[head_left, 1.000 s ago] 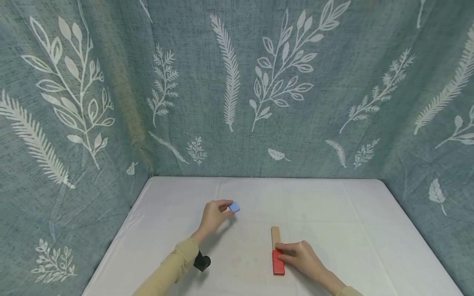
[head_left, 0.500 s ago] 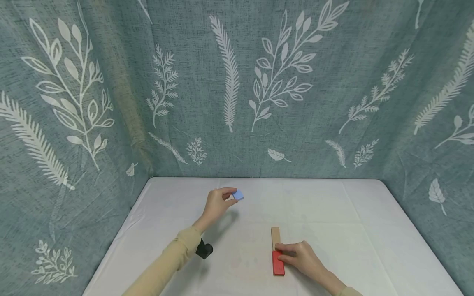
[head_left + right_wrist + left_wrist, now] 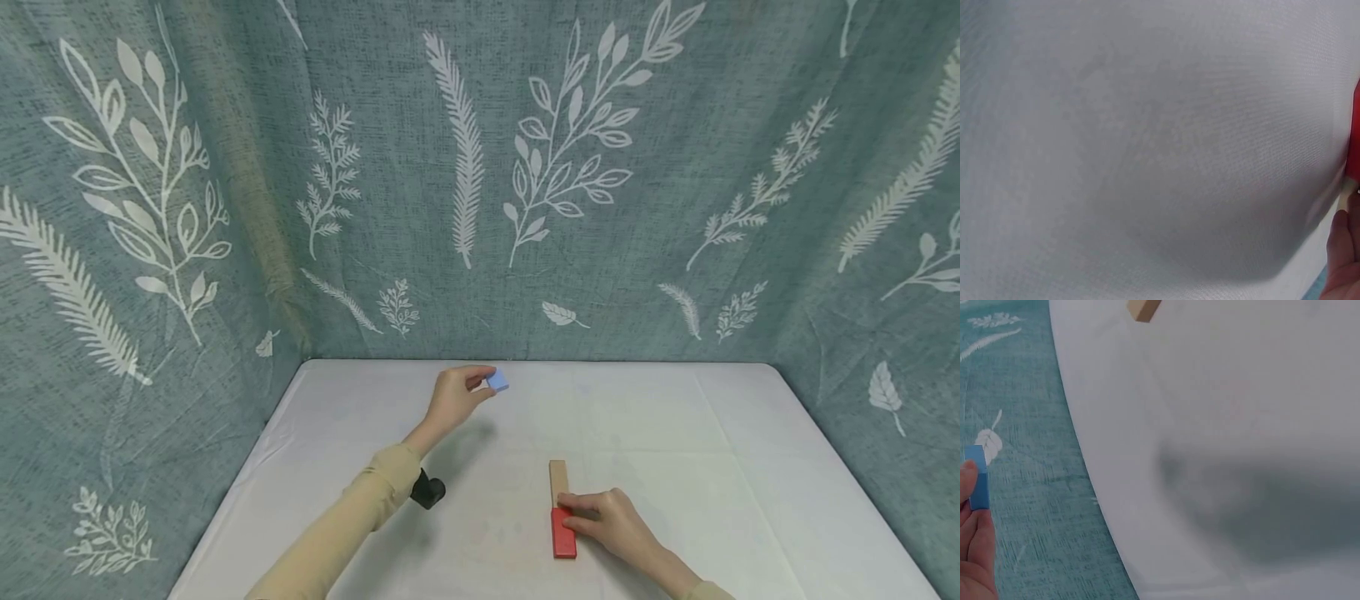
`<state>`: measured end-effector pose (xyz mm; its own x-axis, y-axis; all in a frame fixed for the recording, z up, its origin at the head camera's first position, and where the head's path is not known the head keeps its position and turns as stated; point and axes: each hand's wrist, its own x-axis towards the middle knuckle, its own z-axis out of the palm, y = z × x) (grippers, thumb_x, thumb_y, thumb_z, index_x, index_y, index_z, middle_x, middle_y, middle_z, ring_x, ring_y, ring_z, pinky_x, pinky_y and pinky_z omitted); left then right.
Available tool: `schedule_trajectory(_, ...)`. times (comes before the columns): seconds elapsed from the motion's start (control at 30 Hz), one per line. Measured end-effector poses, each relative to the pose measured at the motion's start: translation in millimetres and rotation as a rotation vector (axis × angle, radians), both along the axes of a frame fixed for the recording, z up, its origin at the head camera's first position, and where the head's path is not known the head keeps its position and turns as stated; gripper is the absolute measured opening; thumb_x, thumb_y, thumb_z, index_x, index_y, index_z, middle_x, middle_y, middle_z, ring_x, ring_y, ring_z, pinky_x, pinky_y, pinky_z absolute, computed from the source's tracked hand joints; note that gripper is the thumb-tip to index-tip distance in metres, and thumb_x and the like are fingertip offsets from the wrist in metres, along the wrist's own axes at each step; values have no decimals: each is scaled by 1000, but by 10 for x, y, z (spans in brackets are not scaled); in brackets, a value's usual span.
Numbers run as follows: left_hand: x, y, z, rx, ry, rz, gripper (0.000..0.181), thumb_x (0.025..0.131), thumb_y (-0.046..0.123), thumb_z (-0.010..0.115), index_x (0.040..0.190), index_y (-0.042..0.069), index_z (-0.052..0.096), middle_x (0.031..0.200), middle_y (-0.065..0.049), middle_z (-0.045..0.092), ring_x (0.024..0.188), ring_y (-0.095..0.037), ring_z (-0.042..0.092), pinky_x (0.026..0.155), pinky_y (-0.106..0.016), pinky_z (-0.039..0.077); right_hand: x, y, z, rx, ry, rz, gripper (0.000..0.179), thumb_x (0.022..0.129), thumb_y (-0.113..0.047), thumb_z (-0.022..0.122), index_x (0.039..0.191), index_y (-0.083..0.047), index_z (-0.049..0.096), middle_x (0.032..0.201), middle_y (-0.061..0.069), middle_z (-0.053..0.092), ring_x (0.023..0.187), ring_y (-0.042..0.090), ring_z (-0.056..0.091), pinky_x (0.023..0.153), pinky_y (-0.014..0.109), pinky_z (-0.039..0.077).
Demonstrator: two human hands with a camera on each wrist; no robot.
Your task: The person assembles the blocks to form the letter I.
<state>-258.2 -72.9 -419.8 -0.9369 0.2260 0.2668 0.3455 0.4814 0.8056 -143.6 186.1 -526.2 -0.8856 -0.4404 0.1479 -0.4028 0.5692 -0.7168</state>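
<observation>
My left hand (image 3: 453,398) pinches a small blue block (image 3: 497,381) between thumb and fingers, held above the far part of the table. In the left wrist view the blue block (image 3: 980,487) shows at the left edge, in front of the curtain. My right hand (image 3: 618,525) grips a red block (image 3: 564,540) near its far end, the fingertips by the place where it meets a plain wooden block (image 3: 558,481). Red and wooden blocks lie end to end in a line. Only a strip of the red block (image 3: 1354,140) shows in the right wrist view.
A white cloth (image 3: 675,450) covers the table. Behind it and at both sides hangs a green-grey curtain (image 3: 420,208) with white leaf patterns. A black device (image 3: 429,490) sits under the left wrist.
My left hand has carried the blue block farther away and to the right, toward the table's far edge. The right hand and the red and wooden blocks have stayed in place.
</observation>
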Motion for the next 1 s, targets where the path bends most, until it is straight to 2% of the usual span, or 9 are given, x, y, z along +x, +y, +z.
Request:
schedule_trajectory(0.27,-14,239,11,-15,6,-48,32,83,0,68,115,-1,67,116,-17,67,110,-28,64,94,-32,54,-4,16,-5,14,0,-9,35,80,-16,74,111,-2,70,109,8,71,103,22,68,81,27,59)
schedule_trajectory(0.6,-49,549,-128,-33,1,-124,30,85,0,67,115,-2,66,117,-18,67,111,-28,63,94,-30,54,-8,26,-40,1,-2,-1,34,81,-16,73,111,-2,70,109,8,71,103,21,68,81,26,59)
schedule_trajectory(0.73,-37,613,-160,-36,6,-146,29,85,-1,66,114,-3,66,116,-18,67,111,-28,63,93,-30,54,-10,25,-50,-2,9,4,34,81,-17,73,111,-2,70,109,8,71,103,20,68,80,26,59)
schedule_trajectory(1.0,-64,662,-241,-48,24,-154,30,84,-1,67,114,-3,67,116,-18,67,111,-28,63,93,-29,54,-15,12,-20,15,-5,-6,34,81,-16,73,112,-3,70,109,7,71,103,21,67,81,27,59)
